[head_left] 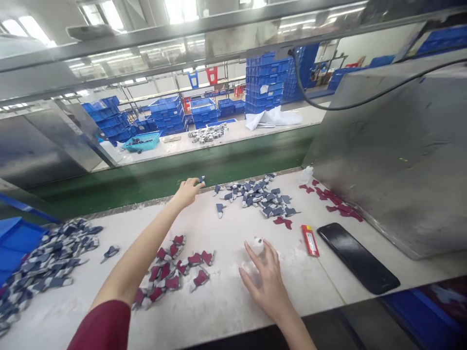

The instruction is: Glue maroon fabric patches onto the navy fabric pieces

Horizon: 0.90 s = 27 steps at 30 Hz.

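Note:
My left hand [188, 191] reaches to the table's far edge, by the green belt. Its fingertips are closed on a small blue-and-white part [202, 180], partly covered by the fingers. My right hand [268, 279] is low over the table with fingers apart. A small whitish, see-through piece [258, 241] with a dark spot is between its fingertips, apparently not gripped. A pile of blue-and-white parts [255, 194] lies beyond the right hand. Dark red-and-white parts [173, 282] are spread beneath my left forearm.
More blue-and-white parts [54, 262] are heaped at left beside a blue bin [20, 240]. At right are a black phone [357, 257], a red packet [310, 240], dark red flat pieces [337, 201] and a metal housing [397, 160]. The green belt [146, 177] runs behind the table.

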Each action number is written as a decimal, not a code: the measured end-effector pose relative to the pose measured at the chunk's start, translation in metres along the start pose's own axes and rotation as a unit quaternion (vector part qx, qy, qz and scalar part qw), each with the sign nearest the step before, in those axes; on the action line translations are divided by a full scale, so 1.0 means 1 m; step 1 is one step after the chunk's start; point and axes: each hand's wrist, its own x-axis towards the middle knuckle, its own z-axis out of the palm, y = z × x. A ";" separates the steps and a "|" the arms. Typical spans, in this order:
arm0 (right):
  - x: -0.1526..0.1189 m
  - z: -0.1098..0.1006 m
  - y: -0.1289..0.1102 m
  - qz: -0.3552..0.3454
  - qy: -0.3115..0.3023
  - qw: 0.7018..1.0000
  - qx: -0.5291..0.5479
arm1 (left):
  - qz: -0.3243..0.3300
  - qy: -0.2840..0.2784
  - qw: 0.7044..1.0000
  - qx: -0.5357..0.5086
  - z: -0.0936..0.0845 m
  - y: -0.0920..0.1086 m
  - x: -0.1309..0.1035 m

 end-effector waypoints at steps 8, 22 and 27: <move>0.008 -0.007 0.000 -0.054 0.130 0.988 0.067 | -0.063 0.011 0.997 0.033 0.013 -0.025 0.055; -0.018 -0.013 0.003 0.171 0.326 0.890 0.270 | 0.027 0.065 0.985 -0.156 0.006 0.117 -0.105; -0.013 -0.021 0.003 0.212 0.291 0.884 0.298 | 0.033 0.031 0.947 -0.318 0.044 0.180 -0.179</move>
